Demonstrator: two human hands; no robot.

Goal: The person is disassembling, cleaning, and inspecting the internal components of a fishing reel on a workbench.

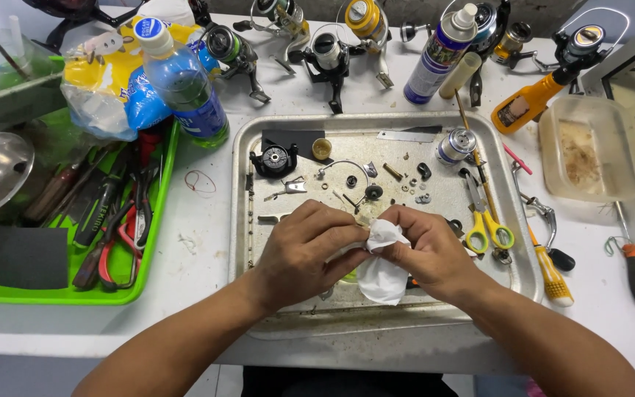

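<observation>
**Both hands closed on a white cloth over the front of the metal tray**

I find both hands at the near edge of the metal tray (244,147), meeting over its front half. The left hand (303,250) is curled, its fingers (336,224) closed around something I cannot see; whatever small part it wraps is hidden by the knuckles and the cloth. The right hand (431,250) pinches the white cloth (382,276) from the opposite side, thumb and forefinger shut on its upper bunch.

The cloth lies between the two hands, touching both. Its long axis runs roughly up and down in the view: the gathered top sits at the fingertips, and the loose tail hangs toward me, ending just above the tray's front rim. The right hand has the firmer hold on it; the left is equally near but appears occupied mainly with the hidden part.

Scattered small parts lie on the tray beyond the hands, with a black reel body (273,159) at the far left and a silver spool (456,145) at the far right. Yellow-handled scissors (488,224) lie just right of the right hand, blades pointing away from me. A green tool tray (157,213) sits on the table (200,242) to the left, well apart.
</observation>
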